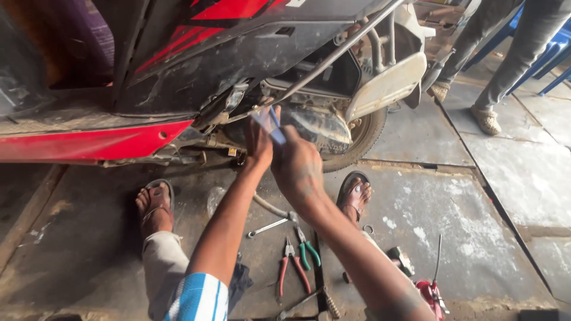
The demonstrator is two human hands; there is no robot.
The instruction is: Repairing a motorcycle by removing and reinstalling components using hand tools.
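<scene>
Both my hands are raised to the underside of a red and black scooter (178,71). My right hand (297,163) grips a thin blue-handled tool (275,125), blurred by motion, its tip toward the engine area beside the dusty metal cover (321,128). My left hand (259,142) is closed just left of it, touching the same tool or the part under the body panel; I cannot tell which. A long metal rod (333,56) slants up from where my hands meet. My sandalled feet (156,202) rest on the concrete below.
On the floor lie a spanner (267,227), red-handled pliers (289,267), green-handled pliers (307,249) and a red tool (431,292). The scooter's rear wheel (363,134) stands right of my hands. Another person's legs and shoes (486,119) stand at the back right near blue chairs.
</scene>
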